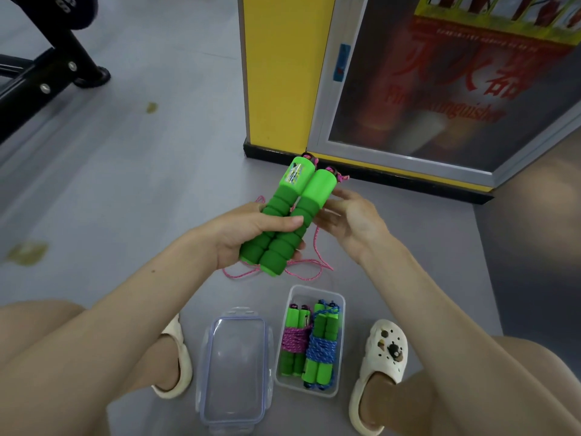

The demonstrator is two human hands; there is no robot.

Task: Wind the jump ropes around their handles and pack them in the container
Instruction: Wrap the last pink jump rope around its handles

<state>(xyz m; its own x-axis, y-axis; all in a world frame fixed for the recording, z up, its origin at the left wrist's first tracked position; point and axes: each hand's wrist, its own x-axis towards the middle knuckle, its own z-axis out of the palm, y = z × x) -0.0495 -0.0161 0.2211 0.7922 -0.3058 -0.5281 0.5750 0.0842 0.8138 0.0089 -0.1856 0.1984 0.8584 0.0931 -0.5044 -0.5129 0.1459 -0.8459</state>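
Near: clear lid (234, 357) lying left of the open container (314, 289), two wound ropes (309, 344) inside. Far right: yellow pillar (283, 73). Between, green handles (292, 206) gripped side by side in the curled left hand (248, 228); right hand (355, 221) slack-fingered, just right of them; pink rope (306, 272) dangling loose underneath.

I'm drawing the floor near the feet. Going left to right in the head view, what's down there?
Plain cream foam slipper, clear plastic lid, clear plastic container with wound jump ropes, cream clog with charms.

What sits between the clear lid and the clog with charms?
The open container, holding two wound jump ropes, seen in the head view.
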